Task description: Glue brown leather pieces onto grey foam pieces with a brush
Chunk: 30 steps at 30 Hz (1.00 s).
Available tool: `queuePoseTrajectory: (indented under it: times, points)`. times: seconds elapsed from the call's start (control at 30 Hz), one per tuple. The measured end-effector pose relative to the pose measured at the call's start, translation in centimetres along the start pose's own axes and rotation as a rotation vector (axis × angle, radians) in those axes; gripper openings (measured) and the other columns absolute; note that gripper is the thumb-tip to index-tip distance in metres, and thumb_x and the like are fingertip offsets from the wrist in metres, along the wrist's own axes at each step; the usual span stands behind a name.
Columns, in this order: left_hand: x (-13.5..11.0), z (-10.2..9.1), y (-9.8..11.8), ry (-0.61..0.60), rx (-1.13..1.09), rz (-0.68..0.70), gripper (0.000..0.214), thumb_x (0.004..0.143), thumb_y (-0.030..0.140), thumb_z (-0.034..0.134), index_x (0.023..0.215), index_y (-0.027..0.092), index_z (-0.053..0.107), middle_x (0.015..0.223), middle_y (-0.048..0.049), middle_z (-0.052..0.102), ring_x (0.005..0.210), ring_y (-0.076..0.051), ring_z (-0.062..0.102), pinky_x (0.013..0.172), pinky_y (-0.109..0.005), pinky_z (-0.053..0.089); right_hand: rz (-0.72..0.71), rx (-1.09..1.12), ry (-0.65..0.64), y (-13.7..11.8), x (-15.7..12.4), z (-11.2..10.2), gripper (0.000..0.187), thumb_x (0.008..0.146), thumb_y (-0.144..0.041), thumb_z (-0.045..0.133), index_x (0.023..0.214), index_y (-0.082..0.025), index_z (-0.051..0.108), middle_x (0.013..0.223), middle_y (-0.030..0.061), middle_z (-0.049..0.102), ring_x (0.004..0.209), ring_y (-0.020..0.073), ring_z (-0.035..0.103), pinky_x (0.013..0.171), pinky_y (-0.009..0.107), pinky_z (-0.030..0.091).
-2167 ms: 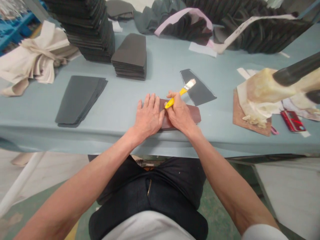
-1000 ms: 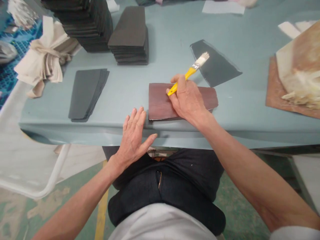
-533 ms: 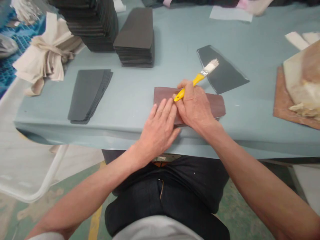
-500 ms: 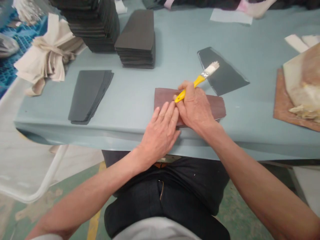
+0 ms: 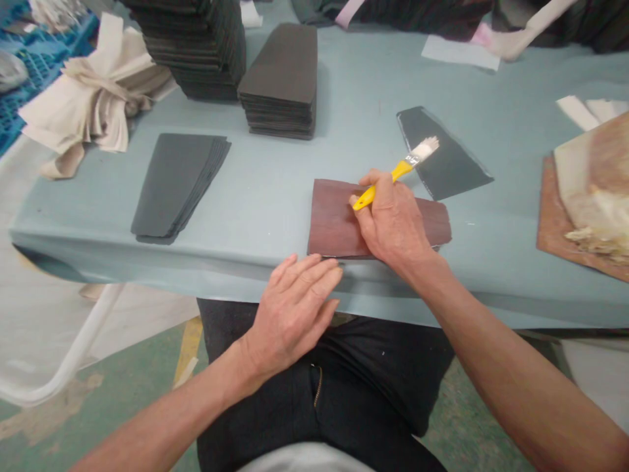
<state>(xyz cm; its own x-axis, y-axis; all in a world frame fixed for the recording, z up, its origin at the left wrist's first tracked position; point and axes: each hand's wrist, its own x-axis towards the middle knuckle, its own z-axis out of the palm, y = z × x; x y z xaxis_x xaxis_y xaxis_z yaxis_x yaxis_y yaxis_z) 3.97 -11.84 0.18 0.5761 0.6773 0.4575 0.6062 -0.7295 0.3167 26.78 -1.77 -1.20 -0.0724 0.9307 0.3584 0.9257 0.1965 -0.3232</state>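
Observation:
My right hand (image 5: 397,219) grips a yellow-handled paintbrush (image 5: 403,169), its pale bristles pointing away and to the right. The same hand rests on a reddish-brown tapered piece (image 5: 337,216) that lies flat near the table's front edge. My left hand (image 5: 299,298) is off that piece, just in front of its lower left edge, with fingers stretched out and nothing held. A dark grey tapered panel (image 5: 449,157) with whitish edges lies behind the brush. Whatever is under my right palm is hidden.
Fanned dark panels (image 5: 177,187) lie at left. Behind them stand a low stack of dark panels (image 5: 280,78) and a taller stack (image 5: 201,52). A tied bundle of cream strips (image 5: 101,92) sits far left; a brown board (image 5: 553,210) with glue-crusted material lies at right.
My left hand has lifted off the reddish-brown piece and moved down and left, towards me. My right hand keeps the brush and stays on the piece. The whole view has shifted slightly.

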Motion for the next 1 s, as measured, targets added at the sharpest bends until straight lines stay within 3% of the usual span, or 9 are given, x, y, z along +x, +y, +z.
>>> queuePoseTrajectory:
  times: [0.13, 0.23, 0.37, 0.53, 0.63, 1.0]
  points:
    - [0.7, -1.3, -3.4, 0.081, -0.013, -0.070, 0.033, 0.105, 0.024, 0.069, 0.136, 0.016, 0.060, 0.126, -0.0135, 0.078, 0.117, -0.026, 0.073, 0.106, -0.042, 0.056, -0.008, -0.003, -0.008, 0.0, 0.0, -0.1, 0.030, 0.105, -0.034, 0.047, 0.128, -0.016, 0.055, 0.119, 0.0204, 0.070, 0.108, 0.0361, 0.064, 0.104, 0.058, 0.050]
    - [2.4, -1.4, -6.1, 0.025, -0.055, 0.026, 0.037, 0.104, 0.032, 0.071, 0.137, 0.017, 0.059, 0.126, -0.0135, 0.076, 0.115, -0.027, 0.070, 0.101, -0.042, 0.056, -0.028, -0.028, 0.004, 0.1, 0.0, -0.1, 0.032, 0.106, -0.035, 0.048, 0.131, -0.017, 0.054, 0.136, 0.0227, 0.066, 0.116, 0.0377, 0.064, 0.108, 0.062, 0.047]
    - [5.1, -1.2, -8.0, -0.094, -0.142, 0.173, 0.035, 0.107, 0.040, 0.067, 0.132, 0.017, 0.061, 0.130, -0.0139, 0.074, 0.117, -0.027, 0.068, 0.106, -0.045, 0.052, -0.066, -0.073, 0.001, 0.2, 0.0, -0.3, 0.035, 0.105, -0.038, 0.054, 0.134, -0.018, 0.054, 0.144, 0.0210, 0.064, 0.118, 0.0362, 0.064, 0.110, 0.059, 0.046]
    - [5.8, -1.1, -8.5, -0.199, -0.169, 0.222, 0.028, 0.108, 0.044, 0.064, 0.122, 0.020, 0.064, 0.126, -0.0104, 0.074, 0.114, -0.025, 0.067, 0.104, -0.043, 0.050, -0.130, -0.109, 0.040, 0.1, -0.3, -0.5, 0.032, 0.104, -0.041, 0.059, 0.129, -0.020, 0.058, 0.127, 0.0159, 0.070, 0.112, 0.0342, 0.063, 0.102, 0.052, 0.049]
    - [4.9, -1.0, -8.3, -0.168, -0.175, 0.189, 0.027, 0.108, 0.042, 0.065, 0.123, 0.019, 0.064, 0.127, -0.0119, 0.073, 0.114, -0.025, 0.066, 0.102, -0.042, 0.050, -0.163, -0.102, 0.038, 0.0, -0.5, -0.6, 0.036, 0.103, -0.045, 0.063, 0.127, -0.020, 0.059, 0.116, 0.0120, 0.071, 0.107, 0.0321, 0.063, 0.096, 0.047, 0.050]
    - [4.0, -0.2, -7.6, -0.070, -0.139, 0.136, 0.013, 0.108, 0.032, 0.066, 0.116, 0.021, 0.065, 0.117, -0.0078, 0.076, 0.104, -0.022, 0.069, 0.095, -0.039, 0.052, -0.122, -0.126, -0.131, -1.0, -0.4, -2.3, 0.036, 0.104, -0.049, 0.064, 0.130, -0.023, 0.061, 0.122, 0.0138, 0.069, 0.110, 0.0331, 0.064, 0.097, 0.049, 0.054]
